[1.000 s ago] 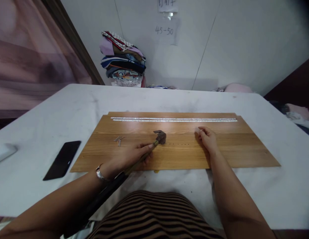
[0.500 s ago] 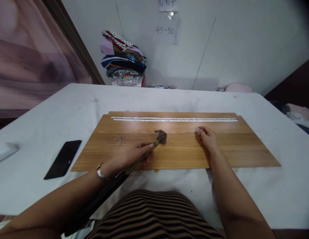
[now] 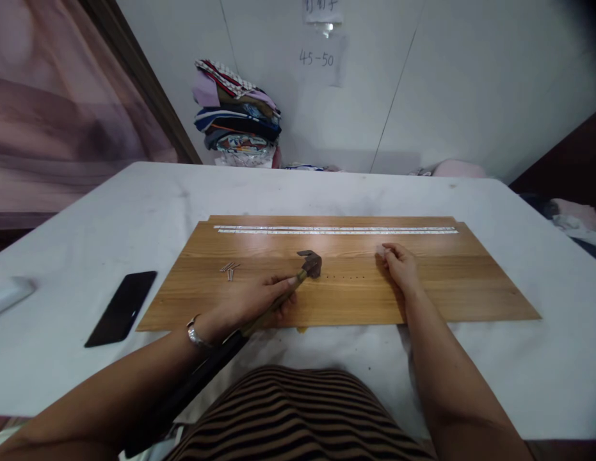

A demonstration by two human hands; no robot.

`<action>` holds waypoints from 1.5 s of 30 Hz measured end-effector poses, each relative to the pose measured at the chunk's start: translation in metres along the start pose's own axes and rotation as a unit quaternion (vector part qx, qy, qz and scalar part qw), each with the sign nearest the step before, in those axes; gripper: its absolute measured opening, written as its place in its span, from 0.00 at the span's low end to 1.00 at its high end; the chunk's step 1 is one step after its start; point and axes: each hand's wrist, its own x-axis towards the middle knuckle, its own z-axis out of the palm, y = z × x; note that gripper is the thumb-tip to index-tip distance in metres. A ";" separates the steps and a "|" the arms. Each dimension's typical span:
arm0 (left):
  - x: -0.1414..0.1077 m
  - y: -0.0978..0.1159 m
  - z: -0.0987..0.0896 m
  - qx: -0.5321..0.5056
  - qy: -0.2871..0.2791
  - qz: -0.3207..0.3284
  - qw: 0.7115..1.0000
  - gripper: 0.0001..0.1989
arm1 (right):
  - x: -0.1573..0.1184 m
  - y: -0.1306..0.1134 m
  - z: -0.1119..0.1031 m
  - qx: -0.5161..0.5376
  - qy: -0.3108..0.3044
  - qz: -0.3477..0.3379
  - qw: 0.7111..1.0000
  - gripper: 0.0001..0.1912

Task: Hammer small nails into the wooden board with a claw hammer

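My left hand (image 3: 264, 298) is closed around the handle of a claw hammer (image 3: 313, 264), close below its rusty head. The hammer's head rests over the wooden board (image 3: 451, 288), and its dark grip runs back under my left forearm. Thumb and fingers of my right hand (image 3: 401, 266) pinch a small pale, see-through piece (image 3: 381, 250) above the board; what it is I cannot make out. Between the hands, a row of small dark dots (image 3: 350, 277) marks the wood. Several loose nails (image 3: 230, 269) lie on the board, left of the hammer.
Two white measuring strips (image 3: 336, 230) run along the board's far side. A black phone (image 3: 121, 308) lies left of the board on the white-covered table (image 3: 77, 243), with a white object (image 3: 9, 294) at the table's left edge. Folded clothes (image 3: 237, 115) are stacked behind.
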 end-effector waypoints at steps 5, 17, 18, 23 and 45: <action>-0.003 0.008 0.001 -0.007 0.006 0.009 1.000 0.21 | 0.001 0.003 -0.001 -0.010 -0.006 0.000 1.000 0.23; -0.004 0.007 0.002 -0.008 0.017 0.010 1.000 0.22 | 0.000 0.002 -0.001 -0.011 -0.007 -0.002 1.000 0.22; -0.003 0.008 0.002 -0.004 0.017 0.013 1.000 0.22 | 0.000 0.002 -0.002 -0.012 -0.008 -0.003 1.000 0.22; -0.002 0.006 0.003 0.002 0.008 0.020 1.000 0.23 | -0.001 -0.001 -0.002 -0.019 -0.008 -0.001 1.000 0.23; -0.002 0.004 0.000 -0.009 0.009 0.010 1.000 0.20 | 0.000 0.003 -0.001 0.005 -0.005 0.002 1.000 0.21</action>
